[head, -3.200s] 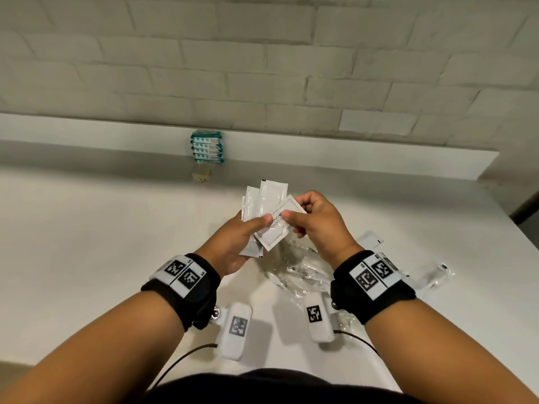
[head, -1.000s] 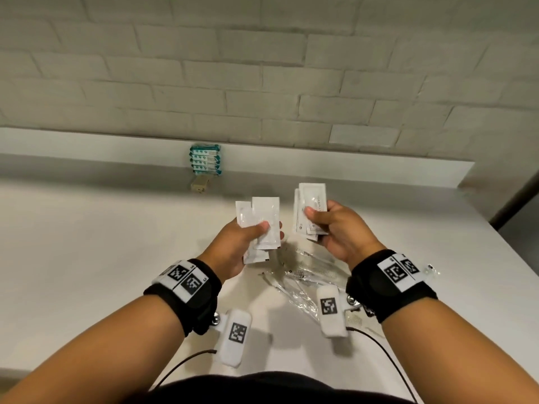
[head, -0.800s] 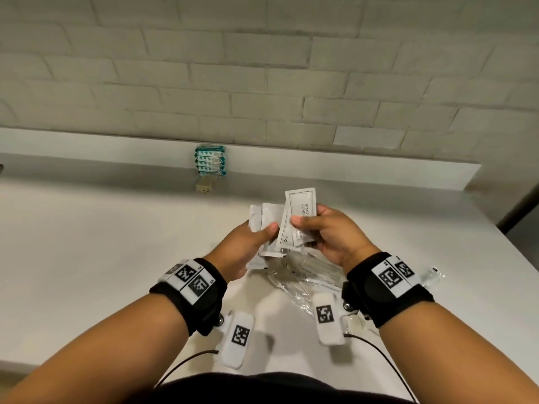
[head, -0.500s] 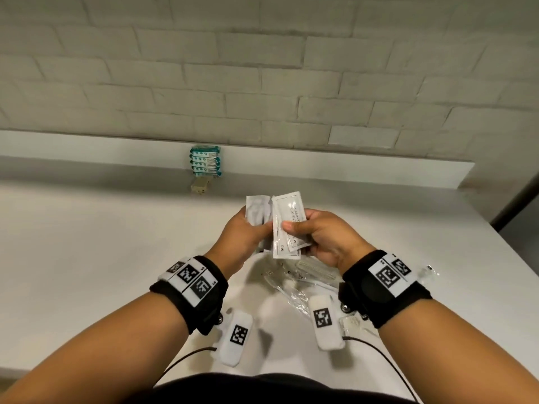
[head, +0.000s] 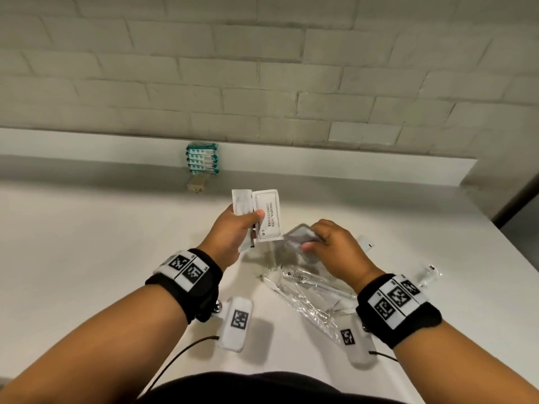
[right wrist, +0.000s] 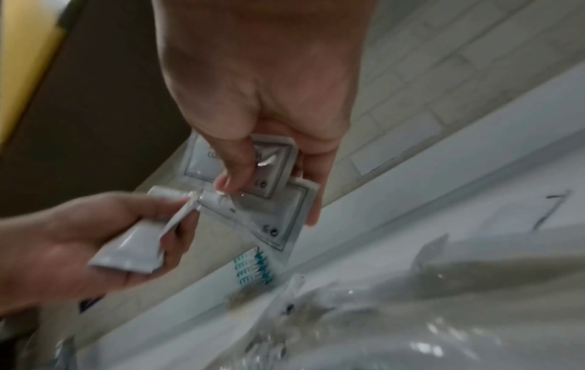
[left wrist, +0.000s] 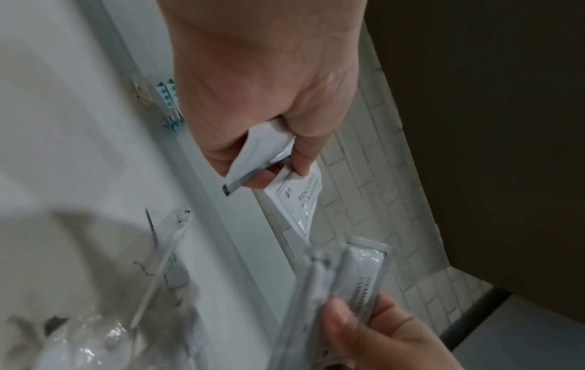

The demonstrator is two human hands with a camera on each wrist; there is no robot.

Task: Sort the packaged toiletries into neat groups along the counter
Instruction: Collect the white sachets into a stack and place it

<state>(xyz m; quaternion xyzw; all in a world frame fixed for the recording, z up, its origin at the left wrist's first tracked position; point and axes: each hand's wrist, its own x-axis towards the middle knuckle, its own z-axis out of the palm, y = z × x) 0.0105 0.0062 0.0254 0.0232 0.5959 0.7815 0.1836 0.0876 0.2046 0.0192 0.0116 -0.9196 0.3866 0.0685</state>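
Observation:
My left hand point(head: 248, 220) grips a small fan of white sachets above the counter, with a plain one point(head: 241, 201) behind and one printed "shampoo with conditioner" point(head: 268, 215) in front under the thumb. The left wrist view shows the same printed sachet point(left wrist: 300, 202) sticking out below the fingers. Just to the right and lower, my right hand point(head: 315, 240) pinches two more framed sachets point(right wrist: 278, 160), blurred in the head view. A heap of clear plastic packets point(head: 309, 290) lies on the counter beneath my right hand.
A stack of teal-and-white packets point(head: 202, 158) leans against the white backsplash point(head: 350, 167), with a small tan item point(head: 196, 183) in front of it. A white packet point(head: 366, 243) and a small clear packet point(head: 428, 274) lie on the right. The counter point(head: 87, 243) ends at the right.
The hands were together at the sachets half a second ago. The printed sachet now sits under my left thumb, and my right hand has drawn away down and right with its own sachets.

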